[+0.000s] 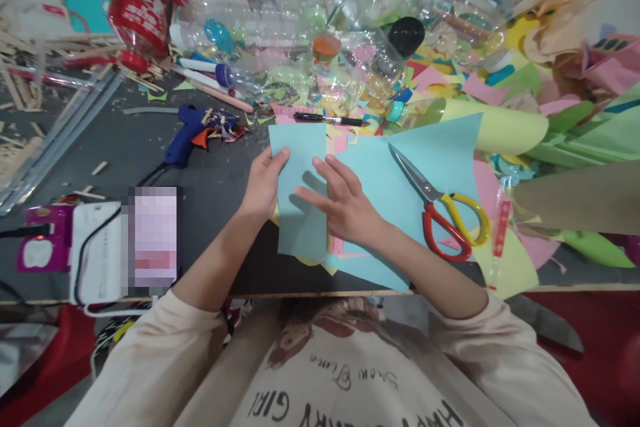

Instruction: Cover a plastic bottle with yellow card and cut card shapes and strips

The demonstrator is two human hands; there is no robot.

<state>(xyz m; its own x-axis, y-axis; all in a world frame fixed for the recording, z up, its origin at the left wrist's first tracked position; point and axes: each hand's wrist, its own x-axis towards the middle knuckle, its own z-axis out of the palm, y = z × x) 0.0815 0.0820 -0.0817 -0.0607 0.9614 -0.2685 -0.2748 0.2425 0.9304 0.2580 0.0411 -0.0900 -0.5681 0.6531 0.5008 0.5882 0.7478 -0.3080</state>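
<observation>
A folded strip of light blue paper (299, 167) lies upright on the dark table. My left hand (264, 188) grips its left edge, thumb on top. My right hand (343, 200) lies flat on the strip's right side with fingers stretched out, pressing it down. A larger light blue sheet (440, 160) lies to the right under my right wrist. Scissors with one red and one yellow handle (440, 207) rest on that sheet. A black pen (327, 119) lies just beyond the strip.
A blue glue gun (187, 133) sits to the left, its cord running toward me. Clear plastic bottles (300, 27) and coloured paper scraps crowd the back. Rolled yellow and green sheets (505, 130) lie right. A white device (95, 250) sits front left.
</observation>
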